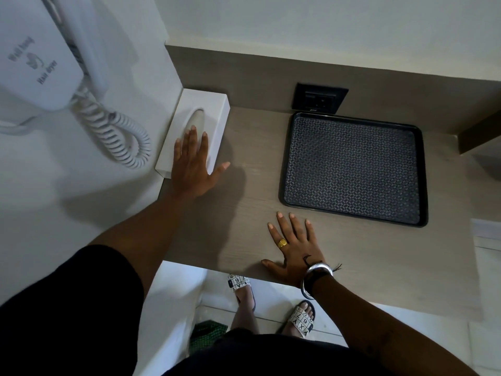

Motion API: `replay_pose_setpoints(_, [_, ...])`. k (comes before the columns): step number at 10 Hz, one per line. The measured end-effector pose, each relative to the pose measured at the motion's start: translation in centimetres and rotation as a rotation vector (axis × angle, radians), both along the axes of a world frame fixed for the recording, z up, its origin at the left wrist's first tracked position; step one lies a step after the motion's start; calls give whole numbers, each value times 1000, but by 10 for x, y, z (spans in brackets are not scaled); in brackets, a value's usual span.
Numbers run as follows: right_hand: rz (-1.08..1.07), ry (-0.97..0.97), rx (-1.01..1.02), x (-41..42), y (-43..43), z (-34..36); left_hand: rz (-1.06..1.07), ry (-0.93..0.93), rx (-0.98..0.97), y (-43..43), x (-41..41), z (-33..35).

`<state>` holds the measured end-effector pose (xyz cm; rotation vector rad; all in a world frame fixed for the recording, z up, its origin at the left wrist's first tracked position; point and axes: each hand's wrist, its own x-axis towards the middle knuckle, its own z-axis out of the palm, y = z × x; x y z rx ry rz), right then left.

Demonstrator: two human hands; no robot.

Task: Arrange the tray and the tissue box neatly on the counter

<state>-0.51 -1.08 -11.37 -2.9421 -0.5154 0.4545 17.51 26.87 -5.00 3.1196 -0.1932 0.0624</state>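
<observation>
A white tissue box (210,109) with an oval slot lies at the counter's back left corner, against the white wall. My left hand (192,164) rests flat on its near end, fingers spread, thumb out over the counter. A black rectangular tray (355,166) with a patterned mat stands empty at the back right, close to the back panel. My right hand (295,251) lies flat and open on the wooden counter (244,226), just in front of the tray's near left corner and not touching it. It wears a gold ring and bracelets.
A wall-hung hair dryer (40,63) with a coiled cord (119,137) hangs on the left wall beside the box. A black power socket (320,97) sits in the back panel behind the tray. My sandalled feet (271,308) show below the counter's front edge.
</observation>
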Motion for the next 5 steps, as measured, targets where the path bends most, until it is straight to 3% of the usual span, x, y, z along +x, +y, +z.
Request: replay_pose_setpoints(5, [-8,38,17,1,2,6,-17,7,-22,-9,11,13])
